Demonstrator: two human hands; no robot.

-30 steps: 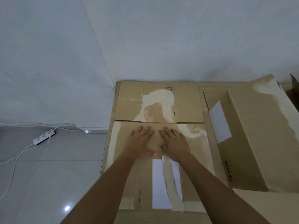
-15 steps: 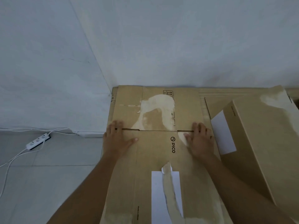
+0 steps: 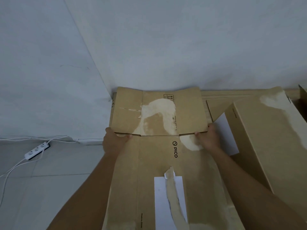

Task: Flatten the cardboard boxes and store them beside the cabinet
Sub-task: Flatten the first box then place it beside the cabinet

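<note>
At centre frame a flattened cardboard box (image 3: 159, 163) runs its long axis from the bottom edge up to the wall. The left hand (image 3: 114, 141) grips its left edge at the flap crease, fingers curled under. The right hand (image 3: 208, 138) grips the right edge, level with it, equally near.

Count, hands: two, the left hand (image 3: 114, 141) and the right hand (image 3: 209, 139). Flattened cardboard boxes: one clear, the flattened box (image 3: 157, 146) at centre; whether more sheets lie under it cannot be told. Standing boxes: one, the upright box (image 3: 269, 143) at right. A further brown edge at far right, kind unclear. White labels: two. Power strips: one, the power strip (image 3: 37, 150) on the floor at left.
</note>
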